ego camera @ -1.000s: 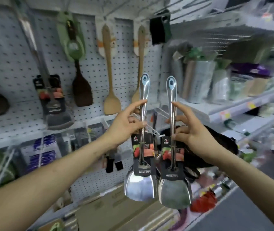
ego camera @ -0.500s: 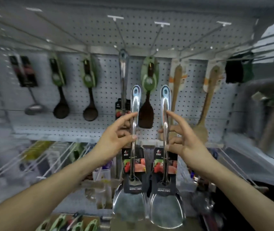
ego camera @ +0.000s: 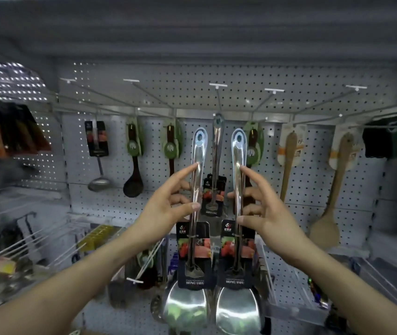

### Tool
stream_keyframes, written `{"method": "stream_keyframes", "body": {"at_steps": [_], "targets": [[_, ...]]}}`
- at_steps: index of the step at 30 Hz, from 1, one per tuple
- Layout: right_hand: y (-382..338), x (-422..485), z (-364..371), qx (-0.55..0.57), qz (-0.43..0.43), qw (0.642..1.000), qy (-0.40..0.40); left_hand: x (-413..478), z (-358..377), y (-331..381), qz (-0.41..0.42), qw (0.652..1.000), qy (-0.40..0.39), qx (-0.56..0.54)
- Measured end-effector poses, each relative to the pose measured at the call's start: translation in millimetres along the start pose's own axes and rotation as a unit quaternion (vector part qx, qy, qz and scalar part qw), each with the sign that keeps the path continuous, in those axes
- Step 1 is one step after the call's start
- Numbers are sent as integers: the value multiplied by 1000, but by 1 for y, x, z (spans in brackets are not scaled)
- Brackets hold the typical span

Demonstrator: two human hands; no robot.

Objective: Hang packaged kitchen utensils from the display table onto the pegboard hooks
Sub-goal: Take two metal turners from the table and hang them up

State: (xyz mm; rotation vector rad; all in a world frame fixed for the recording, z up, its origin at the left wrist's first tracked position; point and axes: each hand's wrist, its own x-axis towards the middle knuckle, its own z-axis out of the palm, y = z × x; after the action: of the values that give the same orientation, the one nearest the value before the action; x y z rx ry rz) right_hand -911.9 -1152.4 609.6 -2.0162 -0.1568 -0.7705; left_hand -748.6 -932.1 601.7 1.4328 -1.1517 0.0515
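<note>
I hold two packaged steel spatulas upright in front of the white pegboard (ego camera: 216, 100). My left hand (ego camera: 166, 209) grips the handle of the left spatula (ego camera: 193, 238). My right hand (ego camera: 262, 211) grips the handle of the right spatula (ego camera: 237, 238). Each has a hanging hole at the top and a dark card with a red picture low on its handle. Between them, a matching steel spatula (ego camera: 215, 165) hangs from a long hook (ego camera: 218, 97). Both blades reach below my wrists.
Long wire hooks with white tips jut out of the upper pegboard row. Below hang a steel ladle (ego camera: 98, 165), dark spoons on green cards (ego camera: 133, 170), and wooden spatulas (ego camera: 328, 209). Wire shelves with goods stand at the lower left and right.
My view has swung left and up, so the pegboard now faces me squarely. Both hands have lifted the spatulas higher and closer to the hooks, and a little further apart.
</note>
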Motion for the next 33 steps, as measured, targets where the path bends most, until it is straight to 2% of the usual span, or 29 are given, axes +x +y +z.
{"method": "stream_keyframes", "body": {"at_steps": [7, 16, 33], "targets": [[-22, 16, 10, -12, -46, 999, 24, 20, -22, 11, 41, 999, -4, 4], [-32, 29, 31, -15, -64, 998, 5, 32, -38, 4, 61, 998, -5, 28], [18, 101, 46, -17, -8, 999, 29, 34, -80, -19, 51, 996, 18, 66]]}}
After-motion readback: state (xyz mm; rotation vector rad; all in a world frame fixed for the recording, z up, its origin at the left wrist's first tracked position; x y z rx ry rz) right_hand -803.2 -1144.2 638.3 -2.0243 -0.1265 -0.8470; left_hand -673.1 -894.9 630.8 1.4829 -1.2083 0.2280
